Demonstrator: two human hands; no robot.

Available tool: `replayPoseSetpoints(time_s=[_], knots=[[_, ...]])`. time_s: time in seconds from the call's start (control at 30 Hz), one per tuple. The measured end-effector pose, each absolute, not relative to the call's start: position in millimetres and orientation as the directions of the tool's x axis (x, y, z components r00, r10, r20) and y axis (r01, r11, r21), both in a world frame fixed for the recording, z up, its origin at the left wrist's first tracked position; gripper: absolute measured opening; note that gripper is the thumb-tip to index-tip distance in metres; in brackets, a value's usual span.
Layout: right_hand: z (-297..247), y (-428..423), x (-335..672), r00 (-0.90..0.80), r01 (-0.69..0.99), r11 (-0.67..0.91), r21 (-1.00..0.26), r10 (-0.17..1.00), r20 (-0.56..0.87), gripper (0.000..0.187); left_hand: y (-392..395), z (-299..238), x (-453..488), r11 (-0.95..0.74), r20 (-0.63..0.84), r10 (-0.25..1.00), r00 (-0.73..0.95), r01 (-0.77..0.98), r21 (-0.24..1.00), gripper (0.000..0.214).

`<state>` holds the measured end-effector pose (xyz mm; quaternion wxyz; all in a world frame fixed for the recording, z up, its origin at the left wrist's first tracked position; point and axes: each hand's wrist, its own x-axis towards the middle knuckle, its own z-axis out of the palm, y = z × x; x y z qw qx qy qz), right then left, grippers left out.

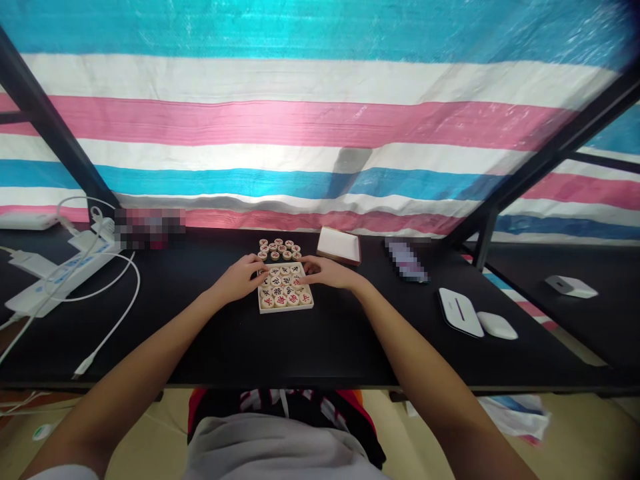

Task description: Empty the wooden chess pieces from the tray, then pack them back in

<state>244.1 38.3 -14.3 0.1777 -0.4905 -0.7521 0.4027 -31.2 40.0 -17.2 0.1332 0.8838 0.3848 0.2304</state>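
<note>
Tray (pixel 285 309) of round pieces (pixel 281 301) on table (pixel 225 353), between hands. Left hand (pixel 243 277) at tray's far left corner, fingers bent over edge pieces. Right hand (pixel 325 272) at far right, fingers curled, tips over pieces there. Cannot tell if either hand grips piece. Fingers hide several pieces; some markings too small to read. Loose pieces (pixel 275 256) just beyond tray; shallow box (pixel 340 245) to their right. Items at far left (pixel 150 228) and right (pixel 407 260) pixelated. Arms cut off at near edge.
</note>
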Motion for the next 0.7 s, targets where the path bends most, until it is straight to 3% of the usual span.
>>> replayPoseSetpoints(time_s=[0.2, 0.3, 0.47, 0.7], knots=[[-25.7, 35.0, 223.3, -0.344, 0.775, 0.340, -0.533, 0.934, 0.096, 0.054, 39.0, -18.1, -29.8, -0.701, 0.342, 0.713, 0.612, 0.595, 0.394, 0.027], [-30.2, 35.4, 219.4, -0.336, 0.759, 0.374, -0.533, 0.926, 0.172, 0.046, 38.2, -18.3, -28.2, -0.723, 0.355, 0.690, 0.631, 0.573, 0.385, 0.028], [-32.0, 36.8, 219.2, -0.368, 0.640, 0.512, -0.573, 0.859, 0.356, 0.015, 38.3, -19.2, -27.2, -0.732, 0.351, 0.679, 0.644, 0.557, 0.394, 0.028], [-30.9, 32.8, 216.1, -0.567, 0.595, 0.623, -0.507, 0.773, 0.284, 0.030, 37.7, -17.5, -27.5, -0.709, 0.312, 0.701, 0.641, 0.577, 0.406, 0.031]])
